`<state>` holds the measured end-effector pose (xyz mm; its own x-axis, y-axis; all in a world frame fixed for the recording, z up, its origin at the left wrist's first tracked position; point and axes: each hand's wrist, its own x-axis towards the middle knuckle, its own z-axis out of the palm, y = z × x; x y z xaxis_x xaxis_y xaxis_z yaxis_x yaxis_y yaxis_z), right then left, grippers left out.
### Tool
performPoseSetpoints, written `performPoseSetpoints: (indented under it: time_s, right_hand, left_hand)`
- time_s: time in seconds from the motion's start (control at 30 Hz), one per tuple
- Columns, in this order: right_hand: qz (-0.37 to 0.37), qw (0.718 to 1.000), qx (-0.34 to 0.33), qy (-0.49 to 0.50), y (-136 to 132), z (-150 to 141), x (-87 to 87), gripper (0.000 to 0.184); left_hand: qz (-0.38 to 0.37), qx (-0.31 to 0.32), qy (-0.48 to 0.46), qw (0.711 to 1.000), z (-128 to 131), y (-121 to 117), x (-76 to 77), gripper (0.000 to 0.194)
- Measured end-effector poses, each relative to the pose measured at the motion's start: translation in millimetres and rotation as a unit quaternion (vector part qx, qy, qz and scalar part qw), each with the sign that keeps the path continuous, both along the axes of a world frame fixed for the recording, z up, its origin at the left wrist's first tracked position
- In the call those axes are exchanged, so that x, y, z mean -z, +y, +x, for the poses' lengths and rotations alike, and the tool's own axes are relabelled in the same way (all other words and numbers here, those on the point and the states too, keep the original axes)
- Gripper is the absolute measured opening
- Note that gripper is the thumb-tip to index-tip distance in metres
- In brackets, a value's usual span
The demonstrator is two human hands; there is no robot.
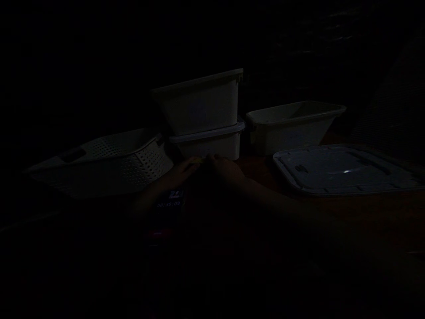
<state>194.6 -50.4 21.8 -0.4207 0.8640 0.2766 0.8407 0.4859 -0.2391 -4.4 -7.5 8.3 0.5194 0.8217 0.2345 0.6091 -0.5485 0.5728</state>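
Note:
The scene is very dark. My left hand (pixel 184 170) and my right hand (pixel 227 169) come together in front of the stacked tubs, their fingers curled in. Between them shows a small yellowish patch (pixel 196 161), too dim to name. Just behind the hands stands a lidded pale tub (pixel 212 148), with a second pale tub (pixel 202 106) on top of it. Close to my left forearm lies a phone (pixel 169 204) with a lit timer on its screen.
A pale perforated basket (pixel 146 166) stands on the left. To the right is an open pale tub (pixel 292 133), and in front of it a light lid (pixel 341 170) lies flat on the brownish-red table (pixel 255 170). Darkness hides the foreground and background.

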Motion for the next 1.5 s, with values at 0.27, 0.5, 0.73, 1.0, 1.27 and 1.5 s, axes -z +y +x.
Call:
performPoseSetpoints:
  time_s: [0.27,0.5,0.73,1.0,1.27,1.5]
  right_hand:
    - [0.0,0.999,-0.035,0.016,10,5,2.2,0.032]
    - [-0.008,0.997,-0.075,0.032,20,14,4.1,0.033]
    - [-0.005,0.996,-0.077,0.035,24,16,6.9,0.032]
    - [-0.001,0.996,-0.087,0.019,23,18,5.4,0.035]
    - [-0.021,0.996,-0.076,0.033,17,16,-0.2,0.032]
    - [-0.017,0.996,-0.079,0.023,17,16,-0.2,0.035]
  left_hand:
    - [-0.01,0.003,-0.017,1.0,1,1,0.6,0.044]
    - [-0.012,0.014,-0.023,1.0,3,2,1.8,0.041]
    - [-0.005,0.019,-0.012,1.0,6,-3,-1.8,0.039]
    - [-0.009,0.03,-0.025,0.999,5,0,0.5,0.041]
    - [-0.008,0.017,-0.03,0.999,5,2,1.7,0.04]
    - [-0.008,0.025,-0.035,0.999,5,1,1.3,0.043]
